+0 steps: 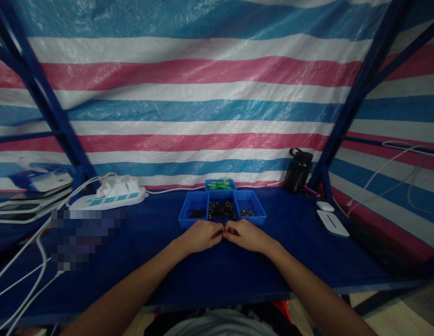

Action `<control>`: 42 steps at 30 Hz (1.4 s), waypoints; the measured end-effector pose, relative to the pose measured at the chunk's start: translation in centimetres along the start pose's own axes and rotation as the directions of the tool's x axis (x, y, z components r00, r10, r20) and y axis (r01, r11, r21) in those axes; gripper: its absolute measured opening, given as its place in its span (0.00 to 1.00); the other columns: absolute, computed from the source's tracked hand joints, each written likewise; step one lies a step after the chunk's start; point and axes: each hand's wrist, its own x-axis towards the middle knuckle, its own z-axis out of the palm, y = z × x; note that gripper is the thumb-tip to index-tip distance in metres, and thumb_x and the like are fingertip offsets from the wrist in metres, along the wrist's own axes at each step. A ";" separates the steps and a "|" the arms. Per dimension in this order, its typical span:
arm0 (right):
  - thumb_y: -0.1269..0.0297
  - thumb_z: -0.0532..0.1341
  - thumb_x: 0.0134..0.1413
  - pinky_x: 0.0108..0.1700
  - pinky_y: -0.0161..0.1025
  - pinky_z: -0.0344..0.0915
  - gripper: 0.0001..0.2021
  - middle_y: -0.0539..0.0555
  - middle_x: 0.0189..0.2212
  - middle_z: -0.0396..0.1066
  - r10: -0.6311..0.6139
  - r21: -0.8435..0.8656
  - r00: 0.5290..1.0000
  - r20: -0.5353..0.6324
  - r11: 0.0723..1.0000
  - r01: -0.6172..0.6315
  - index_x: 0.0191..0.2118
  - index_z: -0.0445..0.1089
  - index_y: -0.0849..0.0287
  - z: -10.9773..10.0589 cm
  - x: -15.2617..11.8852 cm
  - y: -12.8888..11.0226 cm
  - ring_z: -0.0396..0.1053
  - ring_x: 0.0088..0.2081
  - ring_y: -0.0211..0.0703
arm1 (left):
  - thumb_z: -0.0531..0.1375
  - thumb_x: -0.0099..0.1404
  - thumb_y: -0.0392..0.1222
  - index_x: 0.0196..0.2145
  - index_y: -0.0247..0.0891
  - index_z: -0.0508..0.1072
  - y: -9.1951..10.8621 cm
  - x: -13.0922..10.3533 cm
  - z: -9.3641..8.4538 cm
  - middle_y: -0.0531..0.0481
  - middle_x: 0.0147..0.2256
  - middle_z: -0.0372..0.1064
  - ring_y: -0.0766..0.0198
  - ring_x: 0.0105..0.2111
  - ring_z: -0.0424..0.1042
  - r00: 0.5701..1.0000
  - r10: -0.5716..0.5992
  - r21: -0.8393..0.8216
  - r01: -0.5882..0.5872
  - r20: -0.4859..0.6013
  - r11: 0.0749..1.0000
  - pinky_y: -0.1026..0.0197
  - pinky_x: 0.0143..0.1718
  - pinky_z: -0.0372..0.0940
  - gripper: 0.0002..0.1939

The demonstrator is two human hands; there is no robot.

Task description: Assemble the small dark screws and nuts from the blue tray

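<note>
My left hand (202, 236) and my right hand (245, 234) meet fingertip to fingertip just in front of the blue bins. Both are closed in a pinch around a small shiny metal part (224, 231), mostly covered by the fingers, so its exact kind does not show. Behind them, the left blue bin (183, 213) holds some small dark pieces (197, 213). Many small black and metallic pieces (222, 209) fill the middle bin. A few small shiny metal pieces (247, 211) lie in the right blue bin (260, 211).
Behind the bins stands a smaller blue box (220, 182) with green packets. A white power strip (111, 199) with plugs and cables lies left. At right are a black bottle (298, 170) and a flat white device (332, 223). The blue table (217, 275) has a front edge near my body.
</note>
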 end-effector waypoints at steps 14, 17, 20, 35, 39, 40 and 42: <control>0.61 0.54 0.61 0.32 0.32 0.56 0.11 0.51 0.28 0.71 -0.010 -0.050 1.000 -0.027 0.999 0.008 0.34 0.69 0.60 0.0 0.1 -0.1 0.67 0.30 0.38 | 0.50 0.69 0.46 0.36 0.37 0.69 -0.2 -0.1 0.2 0.50 0.30 0.72 0.63 0.30 0.72 1.000 0.000 -0.005 0.000 -0.007 1.000 0.67 0.29 0.58 0.12; 0.61 0.53 0.61 0.32 0.32 0.56 0.11 0.51 0.28 0.71 -0.016 -0.057 0.999 -0.031 0.998 0.014 0.34 0.69 0.60 0.1 0.1 0.1 0.67 0.30 0.38 | 0.49 0.69 0.47 0.36 0.37 0.69 -0.2 0.0 0.3 0.49 0.30 0.72 0.63 0.30 0.71 1.000 -0.006 0.002 0.006 -0.007 1.000 0.67 0.29 0.58 0.14; 0.61 0.53 0.61 0.31 0.32 0.55 0.11 0.51 0.27 0.71 -0.033 -0.055 0.999 -0.034 0.998 0.031 0.34 0.69 0.60 0.2 0.2 0.2 0.67 0.29 0.38 | 0.50 0.69 0.45 0.35 0.37 0.69 -0.3 0.0 0.4 0.49 0.30 0.72 0.63 0.29 0.71 1.000 -0.007 0.015 0.007 -0.009 1.000 0.67 0.28 0.58 0.12; 0.61 0.54 0.60 0.28 0.32 0.53 0.12 0.50 0.25 0.70 -0.021 -0.026 0.998 -0.055 0.999 0.019 0.31 0.69 0.61 0.7 0.2 0.1 0.65 0.26 0.36 | 0.55 0.64 0.39 0.32 0.37 0.69 0.1 0.0 -0.2 0.52 0.28 0.71 0.65 0.26 0.70 1.000 0.020 0.031 -0.020 -0.004 0.999 0.67 0.24 0.53 0.06; 0.62 0.55 0.59 0.27 0.32 0.53 0.11 0.50 0.24 0.70 0.008 -0.011 0.998 -0.068 1.000 -0.008 0.30 0.69 0.61 0.7 0.2 0.0 0.65 0.26 0.36 | 0.54 0.65 0.39 0.32 0.37 0.69 0.1 0.0 -0.2 0.53 0.28 0.71 0.65 0.27 0.70 1.000 0.015 0.031 -0.015 -0.011 0.999 0.67 0.25 0.53 0.06; 0.62 0.55 0.59 0.28 0.32 0.53 0.11 0.50 0.24 0.70 0.011 -0.004 0.998 -0.067 1.000 -0.012 0.30 0.69 0.61 0.7 0.2 0.0 0.65 0.26 0.36 | 0.54 0.65 0.39 0.33 0.38 0.69 0.0 0.0 -0.1 0.53 0.29 0.72 0.65 0.28 0.71 1.000 0.015 0.029 -0.014 -0.011 0.999 0.67 0.26 0.54 0.06; 0.62 0.55 0.58 0.28 0.31 0.53 0.10 0.50 0.24 0.71 0.016 0.011 0.998 -0.065 1.000 -0.015 0.31 0.70 0.61 0.6 0.2 -0.1 0.66 0.26 0.36 | 0.54 0.65 0.40 0.33 0.38 0.69 0.0 0.0 0.0 0.53 0.29 0.72 0.64 0.29 0.71 1.000 0.014 0.022 -0.014 -0.006 1.000 0.67 0.26 0.55 0.07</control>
